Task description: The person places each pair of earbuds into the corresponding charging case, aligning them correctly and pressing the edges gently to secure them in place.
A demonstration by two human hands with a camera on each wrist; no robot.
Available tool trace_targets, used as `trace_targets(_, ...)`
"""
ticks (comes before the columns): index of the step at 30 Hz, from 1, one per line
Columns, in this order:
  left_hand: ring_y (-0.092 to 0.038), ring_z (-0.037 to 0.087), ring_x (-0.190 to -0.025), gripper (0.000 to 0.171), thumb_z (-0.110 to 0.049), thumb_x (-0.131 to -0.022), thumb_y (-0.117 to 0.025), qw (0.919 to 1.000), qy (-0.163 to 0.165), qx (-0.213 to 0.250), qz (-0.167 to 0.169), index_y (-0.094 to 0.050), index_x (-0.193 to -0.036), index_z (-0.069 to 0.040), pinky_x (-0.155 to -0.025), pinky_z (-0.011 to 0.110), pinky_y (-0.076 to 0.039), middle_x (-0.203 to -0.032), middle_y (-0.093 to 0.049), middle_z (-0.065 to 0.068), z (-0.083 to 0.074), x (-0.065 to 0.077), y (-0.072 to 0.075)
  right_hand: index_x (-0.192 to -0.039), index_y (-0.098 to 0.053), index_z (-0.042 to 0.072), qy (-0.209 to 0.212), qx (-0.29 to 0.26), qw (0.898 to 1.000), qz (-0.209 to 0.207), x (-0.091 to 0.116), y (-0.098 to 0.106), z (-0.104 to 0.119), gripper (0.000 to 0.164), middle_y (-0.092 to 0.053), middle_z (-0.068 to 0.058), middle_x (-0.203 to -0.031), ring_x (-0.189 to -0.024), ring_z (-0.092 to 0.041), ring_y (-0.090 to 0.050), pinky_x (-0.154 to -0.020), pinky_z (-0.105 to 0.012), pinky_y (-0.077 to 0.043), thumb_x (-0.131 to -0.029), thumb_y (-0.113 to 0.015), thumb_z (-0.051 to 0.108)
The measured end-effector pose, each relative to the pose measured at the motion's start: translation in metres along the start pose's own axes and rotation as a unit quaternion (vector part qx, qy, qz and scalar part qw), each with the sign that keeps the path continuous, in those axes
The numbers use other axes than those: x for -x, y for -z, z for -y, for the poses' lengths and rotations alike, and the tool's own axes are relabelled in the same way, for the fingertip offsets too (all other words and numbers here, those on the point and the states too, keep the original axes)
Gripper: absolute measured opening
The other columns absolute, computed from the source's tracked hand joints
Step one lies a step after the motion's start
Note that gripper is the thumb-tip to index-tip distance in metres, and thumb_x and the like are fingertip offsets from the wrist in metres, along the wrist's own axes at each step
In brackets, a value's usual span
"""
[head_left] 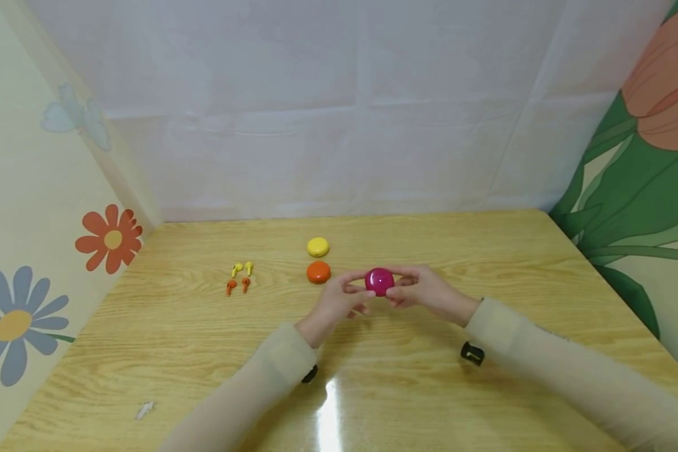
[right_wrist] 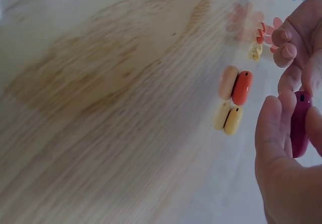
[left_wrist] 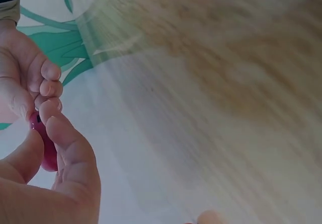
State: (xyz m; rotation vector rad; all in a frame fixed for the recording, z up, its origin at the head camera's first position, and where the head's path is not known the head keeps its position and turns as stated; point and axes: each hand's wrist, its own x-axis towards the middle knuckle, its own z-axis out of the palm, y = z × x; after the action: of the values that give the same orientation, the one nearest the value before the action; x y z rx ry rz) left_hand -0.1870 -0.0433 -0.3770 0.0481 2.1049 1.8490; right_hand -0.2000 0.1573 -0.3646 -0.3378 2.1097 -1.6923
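Between both hands, a glossy magenta earbud case (head_left: 380, 282) is held up over the table, its round face toward the head camera. My left hand (head_left: 336, 297) pinches its left side with thumb and fingers. On the opposite side, my right hand (head_left: 427, 291) grips it the same way. Seen edge-on in the right wrist view, the closed magenta case (right_wrist: 300, 126) has a small dark mark on its rim. An orange earbud case (head_left: 319, 272) lies just left of the hands, with a yellow earbud case (head_left: 318, 247) behind it.
Two yellow earbuds (head_left: 248, 269) and two orange earbuds (head_left: 245, 285) lie further left on the wooden table (head_left: 203, 351). A small whitish scrap or mark (head_left: 145, 410) is near the front left. White sheeting (head_left: 339, 150) rises behind the table.
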Motion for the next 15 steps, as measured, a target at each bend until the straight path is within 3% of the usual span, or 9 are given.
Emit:
trace_targets(5, -0.06, 0.009, -0.052, 0.042, -0.007, -0.092, -0.067, 0.9998, -0.013, -0.015, 0.004, -0.057, -0.133, -0.005, -0.051, 0.022, -0.044, -0.101, -0.071, 0.017, 0.005, -0.007, -0.002, -0.141, -0.037, -0.014, -0.012, 0.01, 1.0, -0.001, -0.001, 0.003, -0.003, 0.054, -0.069, -0.022, -0.098, -0.078, -0.02, -0.07, -0.077, -0.04, -0.056, -0.094, -0.061, -0.002)
trace_targets(15, -0.055, 0.008, -0.044, 0.042, -0.006, -0.089, -0.07, 0.9994, 0.013, -0.032, 0.008, -0.059, -0.13, -0.003, -0.047, 0.021, -0.045, -0.098, -0.072, 0.015, 0.004, -0.012, -0.004, -0.141, -0.036, -0.014, -0.015, 0.009, 0.999, 0.044, -0.009, 0.019, -0.018, 0.055, -0.068, -0.024, -0.1, -0.079, -0.021, -0.07, -0.076, -0.04, -0.057, -0.094, -0.062, 0.0)
